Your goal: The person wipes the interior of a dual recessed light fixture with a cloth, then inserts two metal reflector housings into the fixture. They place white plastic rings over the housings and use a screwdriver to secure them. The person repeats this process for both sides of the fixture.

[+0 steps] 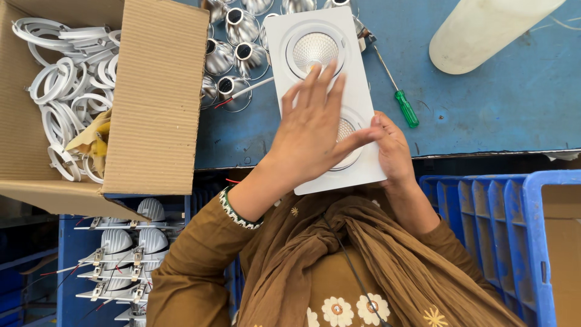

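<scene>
A white rectangular double downlight fixture (302,72) lies on the blue worktable (496,103), its near end hanging over the table edge. My left hand (311,130) lies flat on it, fingers spread, covering most of the lower lamp. The upper round lamp (315,51) shows its ribbed reflector. My right hand (393,148) grips the fixture's lower right edge from the side.
A green-handled screwdriver (402,106) lies right of the fixture. Several silver reflector cups (233,51) sit to its left. An open cardboard box (151,103) holds white rings (63,91). A blue crate (496,224) stands at right, lamp housings (127,248) lower left, a cream blade (484,30) top right.
</scene>
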